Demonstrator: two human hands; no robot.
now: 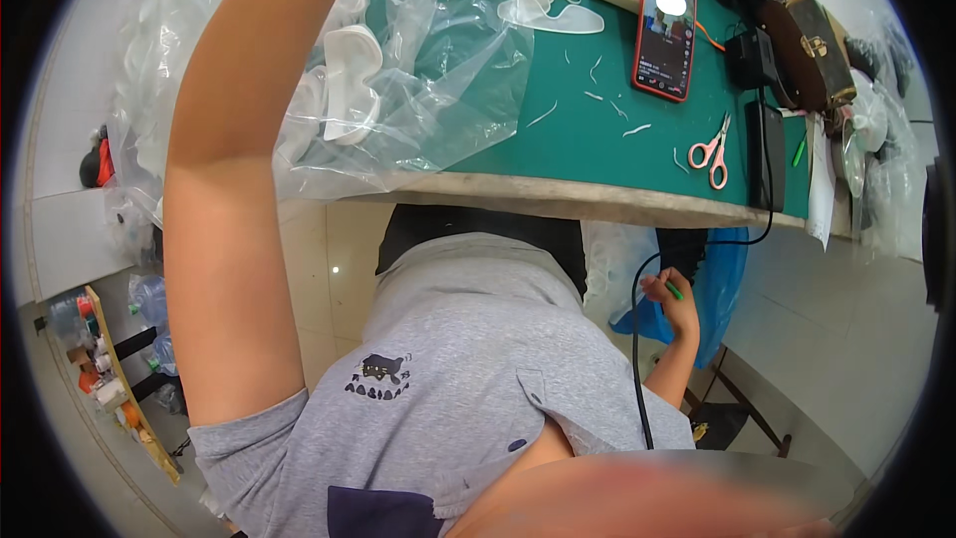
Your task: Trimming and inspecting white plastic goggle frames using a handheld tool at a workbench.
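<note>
Near the green bench (597, 157), the half-curled right hand (679, 311) is holding a green stick (674, 291), risking snagging the adjacent cable (635, 334); left hand unseen, state unclear.

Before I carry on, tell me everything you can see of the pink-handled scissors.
The scissors have two pink, plastic-looking finger loops and short, silvery, metal-looking blades. They lie flat on the green tabletop, near its front edge, tips pointing away from the person. The loops are spread apart; whether the blades are fully closed is too small to tell. A slim black box sits just to their right, and thin white scraps lie to their left. No hand touches them.
</note>
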